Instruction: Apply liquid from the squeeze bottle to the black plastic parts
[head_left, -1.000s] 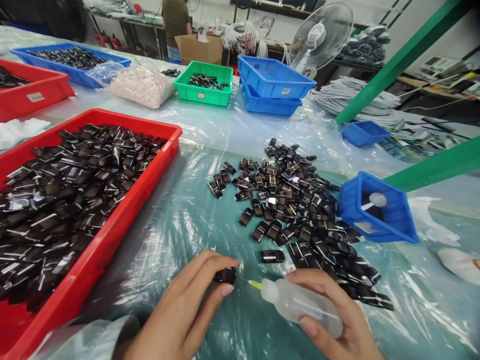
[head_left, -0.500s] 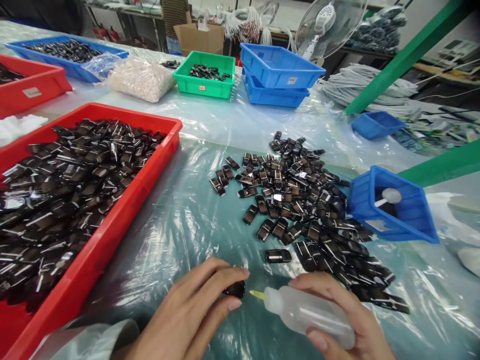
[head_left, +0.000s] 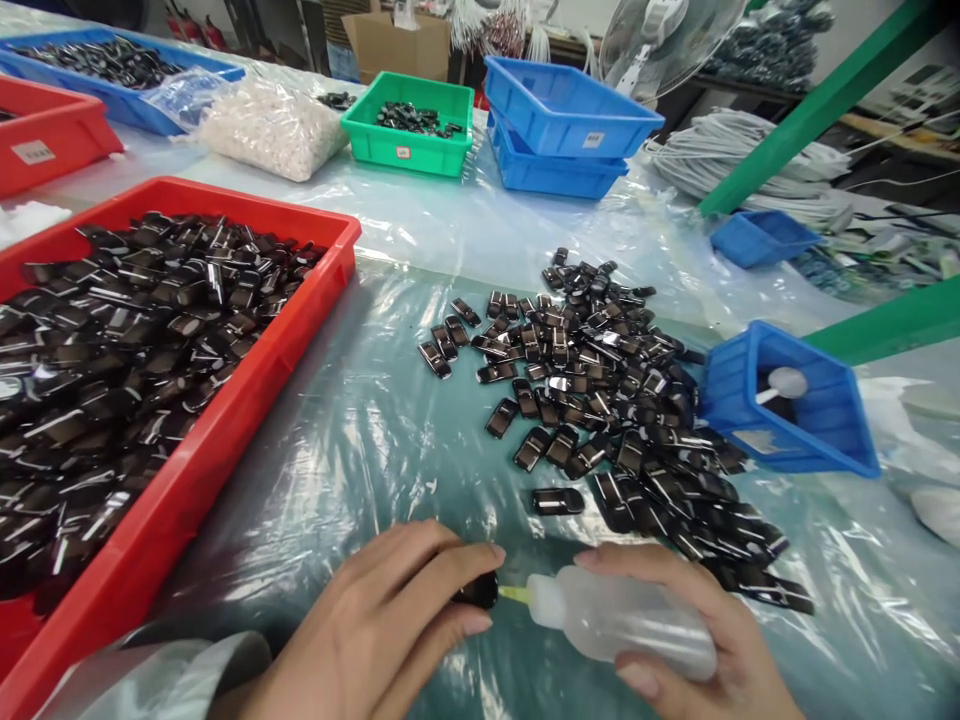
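Between the thumb and fingers of my left hand [head_left: 397, 610] is a small glossy black plastic piece [head_left: 480, 590], partly covered by the fingers. My right hand [head_left: 697, 630] is wrapped around a translucent squeeze bottle [head_left: 630, 618], lying sideways with its yellow nozzle [head_left: 514, 594] pointing left. The nozzle tip meets the right end of the black piece, or is very close to it. Just beyond the hands lies a single dark piece [head_left: 557, 501], beside a spread pile of similar glossy pieces [head_left: 592, 380].
A red tray [head_left: 262, 400] full of dark pieces stands at the left. On the right, a blue bin [head_left: 802, 440] holds a white scoop [head_left: 787, 382]. Behind are a green tray [head_left: 409, 155], stacked blue trays [head_left: 570, 110], a bag of pale bits [head_left: 274, 130] and green posts [head_left: 817, 110].
My left hand has brought the black piece slightly right, closing the gap to the bottle's nozzle. The bottle stays nearly in place. The view has tilted down a little.
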